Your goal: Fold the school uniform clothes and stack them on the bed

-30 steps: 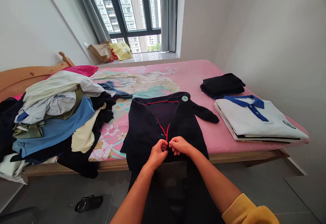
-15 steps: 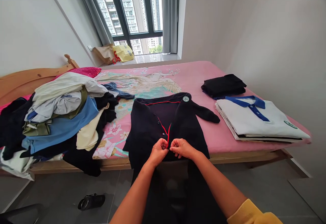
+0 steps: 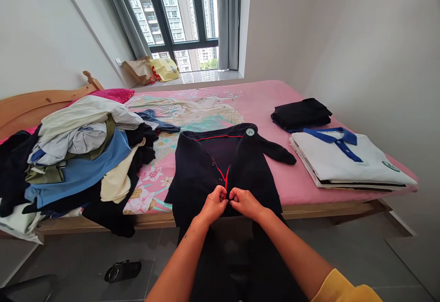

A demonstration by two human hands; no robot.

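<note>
A black cardigan (image 3: 254, 169) with red trim, dark buttons down one front edge and a round pale badge lies face up at the near edge of the bed. Its one visible sleeve stretches out to the right. My left hand (image 3: 216, 203) pinches the lower part of one front edge. Close beside it, my right hand (image 3: 244, 202) pinches the other front edge at the same height. The two edges meet between my fingertips, and the fingers hide whatever button or hole is there.
A heap of loose clothes (image 3: 82, 155) covers the bed's left side, partly hanging over the edge. Folded white polo shirts (image 3: 347, 160) are stacked at right, with folded black clothes (image 3: 302, 114) behind. A dark bottle (image 3: 123, 271) lies on the floor. Bags (image 3: 165, 69) sit by the window.
My right hand has shifted slightly left, bringing its fingertips closer to those of my left hand at the cardigan's front. The view has shifted a little.
</note>
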